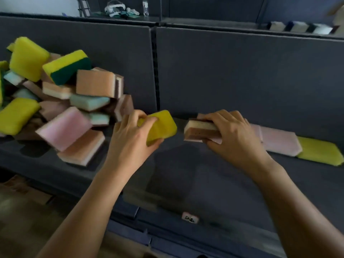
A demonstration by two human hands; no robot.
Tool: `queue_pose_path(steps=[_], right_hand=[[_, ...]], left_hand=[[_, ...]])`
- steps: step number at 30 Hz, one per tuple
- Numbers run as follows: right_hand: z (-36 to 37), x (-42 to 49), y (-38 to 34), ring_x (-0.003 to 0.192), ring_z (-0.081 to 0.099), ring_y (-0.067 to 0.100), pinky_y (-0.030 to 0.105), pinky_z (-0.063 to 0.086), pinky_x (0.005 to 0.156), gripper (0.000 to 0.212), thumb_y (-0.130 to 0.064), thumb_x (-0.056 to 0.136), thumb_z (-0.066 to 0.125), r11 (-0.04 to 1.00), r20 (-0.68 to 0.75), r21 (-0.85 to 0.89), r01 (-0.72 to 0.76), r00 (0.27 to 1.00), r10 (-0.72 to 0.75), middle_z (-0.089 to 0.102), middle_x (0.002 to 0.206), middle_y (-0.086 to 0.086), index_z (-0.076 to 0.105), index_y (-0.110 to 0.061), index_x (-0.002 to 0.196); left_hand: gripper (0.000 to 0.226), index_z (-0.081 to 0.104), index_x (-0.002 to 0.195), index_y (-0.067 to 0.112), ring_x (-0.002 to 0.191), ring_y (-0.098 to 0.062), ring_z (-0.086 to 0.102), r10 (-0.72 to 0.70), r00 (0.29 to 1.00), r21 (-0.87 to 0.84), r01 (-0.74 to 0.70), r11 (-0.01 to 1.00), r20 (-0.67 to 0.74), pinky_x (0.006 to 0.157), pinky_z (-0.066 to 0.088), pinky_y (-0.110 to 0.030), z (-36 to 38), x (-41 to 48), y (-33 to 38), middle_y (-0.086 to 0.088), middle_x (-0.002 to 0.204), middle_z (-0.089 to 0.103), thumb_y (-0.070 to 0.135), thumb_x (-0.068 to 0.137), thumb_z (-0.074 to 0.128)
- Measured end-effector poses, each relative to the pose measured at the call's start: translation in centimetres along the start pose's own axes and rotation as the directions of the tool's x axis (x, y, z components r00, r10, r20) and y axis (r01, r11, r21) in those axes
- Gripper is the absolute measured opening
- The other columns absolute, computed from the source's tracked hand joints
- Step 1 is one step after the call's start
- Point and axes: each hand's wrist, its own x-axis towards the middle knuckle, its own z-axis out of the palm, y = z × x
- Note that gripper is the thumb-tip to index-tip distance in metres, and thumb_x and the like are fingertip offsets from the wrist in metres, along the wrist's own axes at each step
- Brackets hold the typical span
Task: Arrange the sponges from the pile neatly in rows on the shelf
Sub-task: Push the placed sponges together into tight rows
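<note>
Roughly, progress: early; one short row begun, most sponges unsorted.
Done: row (pixel 290 144) of flat sponges runs off past the right hand's knuckles; pink ones (pixel 279 142), then a yellow one (pixel 320 152) at the far end, edges touching.
Left: pile (pixel 55 101), beyond the left hand's thumb side, heaped and tilted every way; my guess is dozens remain.
Left hand (pixel 134 133): fingers closed round a yellow sponge (pixel 162 127), lifted clear of the shelf (pixel 195 174).
Right hand (pixel 230 135): clamped over a layered sponge (pixel 199 130), held at the near end of the row; whether it touches the shelf, cannot tell.
Materials: soft foam blocks, rounded corners; yellow ones backed with dark green scourer; others banded pink, cream, brown, some mint.
Shelf: dark, matte, flat, with upright back panel (pixel 242 75).
Blur: fine texture unreadable.
</note>
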Motion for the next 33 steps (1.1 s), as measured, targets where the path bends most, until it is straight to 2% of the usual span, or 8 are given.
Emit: queue_pose_path(steps=[5,7,12,15,20,24,29,33], right_hand=[[-3.7,-4.6,5.2,0.100,0.052,0.031,0.039,0.041,0.079,0.049,-0.028,0.077,0.076,0.983,-0.044,-0.086,-0.162,0.986,0.158,0.061,0.115,-0.003,0.060,-0.024,0.123],[-4.8,-6.5,7.0,0.098,0.051,0.031,0.047,0.045,0.082,0.049,-0.026,0.075,0.076,0.972,-0.061,-0.087,-0.219,0.975,0.215,0.061,0.113,-0.002,0.060,-0.022,0.121],[-6.2,-10.7,10.1,0.102,0.051,0.031,0.049,0.046,0.084,0.052,-0.021,0.073,0.079,0.944,-0.066,-0.099,-0.313,0.949,0.308,0.061,0.114,0.000,0.060,-0.021,0.121],[-6.4,-12.5,11.2,0.103,0.052,0.033,0.048,0.045,0.083,0.051,-0.020,0.073,0.078,0.938,-0.070,-0.104,-0.331,0.943,0.325,0.061,0.115,0.000,0.060,-0.021,0.121],[-6.3,-14.4,12.4,0.100,0.053,0.032,0.045,0.046,0.080,0.049,-0.027,0.076,0.081,0.935,-0.080,-0.131,-0.330,0.943,0.322,0.062,0.113,-0.003,0.061,-0.022,0.121],[-6.8,-14.7,12.9,0.100,0.053,0.030,0.043,0.043,0.080,0.047,-0.030,0.078,0.079,0.940,-0.091,-0.139,-0.311,0.949,0.300,0.062,0.114,-0.003,0.061,-0.023,0.121],[-7.4,-14.1,12.8,0.102,0.051,0.030,0.047,0.047,0.084,0.051,-0.028,0.078,0.080,0.961,-0.065,-0.101,-0.258,0.965,0.252,0.060,0.117,-0.002,0.060,-0.022,0.125],[-7.2,-13.9,12.4,0.103,0.053,0.028,0.037,0.049,0.083,0.059,-0.025,0.078,0.081,0.979,-0.004,-0.038,-0.202,0.979,0.202,0.055,0.120,0.003,0.058,-0.020,0.133]], left_hand=[[0.053,0.057,0.110,0.023,0.093,-0.033,0.056,0.105,0.990,-0.082,-0.098,0.992,0.090,0.075,0.050,-0.046,3.6,-0.1,7.3,-0.008,0.108,0.054,0.036,0.066,0.084],[0.057,0.051,0.110,0.025,0.092,-0.033,0.057,0.152,0.978,-0.130,-0.134,0.982,0.140,0.075,0.051,-0.046,4.9,-0.4,9.9,-0.008,0.108,0.055,0.037,0.065,0.084],[0.054,0.060,0.116,0.024,0.095,-0.026,0.058,0.303,0.914,-0.170,-0.265,0.949,0.269,0.079,0.047,-0.042,7.3,-1.6,15.7,-0.003,0.113,0.054,0.047,0.069,0.077],[0.053,0.058,0.116,0.025,0.094,-0.026,0.058,0.380,0.885,-0.237,-0.321,0.917,0.271,0.080,0.049,-0.041,8.2,-2.2,18.4,-0.004,0.114,0.054,0.048,0.071,0.074],[0.054,0.051,0.123,0.028,0.100,-0.023,0.057,0.452,0.846,-0.284,-0.377,0.882,0.281,0.086,0.048,-0.039,8.8,-2.5,21.0,-0.004,0.119,0.051,0.058,0.078,0.057],[0.063,0.049,0.127,0.030,0.107,-0.023,0.054,0.447,0.859,-0.323,-0.361,0.875,0.250,0.089,0.045,-0.039,8.6,-2.3,22.2,-0.001,0.123,0.050,0.072,0.080,0.044],[0.072,0.038,0.143,0.016,0.128,-0.020,0.045,0.370,0.922,-0.448,-0.285,0.847,0.113,0.101,0.042,-0.036,7.5,-0.6,23.2,-0.003,0.140,0.045,0.056,0.086,0.058],[0.061,0.041,0.142,0.014,0.122,-0.017,0.053,0.378,0.922,-0.466,-0.298,0.833,0.087,0.095,0.046,-0.028,6.7,0.2,23.7,-0.002,0.135,0.053,0.041,0.090,0.059]])
